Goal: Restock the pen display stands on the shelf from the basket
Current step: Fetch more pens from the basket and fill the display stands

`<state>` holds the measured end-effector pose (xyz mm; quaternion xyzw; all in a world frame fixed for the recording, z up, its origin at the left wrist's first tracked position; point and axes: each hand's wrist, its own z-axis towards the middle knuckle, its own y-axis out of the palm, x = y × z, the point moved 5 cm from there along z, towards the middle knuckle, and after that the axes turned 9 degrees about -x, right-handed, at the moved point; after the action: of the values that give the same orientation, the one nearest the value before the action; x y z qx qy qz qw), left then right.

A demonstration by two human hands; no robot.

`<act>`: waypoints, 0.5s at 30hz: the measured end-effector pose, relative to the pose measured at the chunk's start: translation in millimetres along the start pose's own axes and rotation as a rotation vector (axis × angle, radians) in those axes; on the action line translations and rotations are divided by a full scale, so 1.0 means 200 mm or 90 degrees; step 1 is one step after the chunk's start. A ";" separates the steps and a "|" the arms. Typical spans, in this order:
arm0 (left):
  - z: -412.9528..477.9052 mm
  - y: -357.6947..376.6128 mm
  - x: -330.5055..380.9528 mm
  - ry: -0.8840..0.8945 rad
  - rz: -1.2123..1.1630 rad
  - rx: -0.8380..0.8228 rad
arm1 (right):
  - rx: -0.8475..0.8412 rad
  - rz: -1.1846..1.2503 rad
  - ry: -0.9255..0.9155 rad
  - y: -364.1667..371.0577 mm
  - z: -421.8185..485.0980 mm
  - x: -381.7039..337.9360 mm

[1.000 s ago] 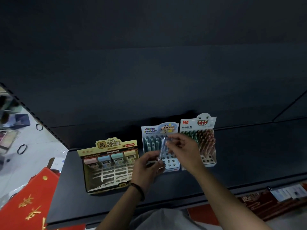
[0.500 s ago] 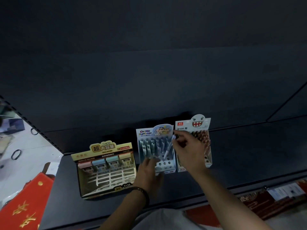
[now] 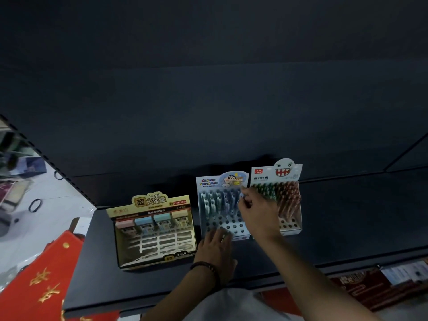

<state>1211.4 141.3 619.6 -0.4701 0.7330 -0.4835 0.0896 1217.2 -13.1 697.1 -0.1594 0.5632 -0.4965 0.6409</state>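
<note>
Three display stands sit side by side on a dark shelf (image 3: 352, 218). The middle stand (image 3: 209, 181), white and blue with a cartoon header card, holds several pens in its rear rows, while its front holes are bare. My left hand (image 3: 215, 249) rests with straight fingers on that stand's front edge. My right hand (image 3: 257, 209) reaches over the stand's rear right corner and pinches the top of a pale pen (image 3: 241, 195) standing there. The right stand (image 3: 288, 227), with a ghost face on its card, is packed with green and brown pens. No basket is in view.
A gold and black box (image 3: 152, 230) with pastel items in its back row stands left of the pen stands. A red sheet with gold characters (image 3: 39, 276) lies lower left, beyond the shelf's edge. Red packets (image 3: 361, 288) sit on a lower level at right.
My right hand carried the pen from in front of the middle stand to its rear right rows. My left hand dropped from the pen onto the stand's front edge.
</note>
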 end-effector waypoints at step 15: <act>0.03 -0.02 -0.02 -0.010 0.020 0.000 | -0.217 -0.073 0.065 0.11 0.02 -0.04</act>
<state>1220.6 139.8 618.6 -0.4625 0.7395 -0.4782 0.1025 1231.9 1.3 687.0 -0.2720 0.6608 -0.4372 0.5460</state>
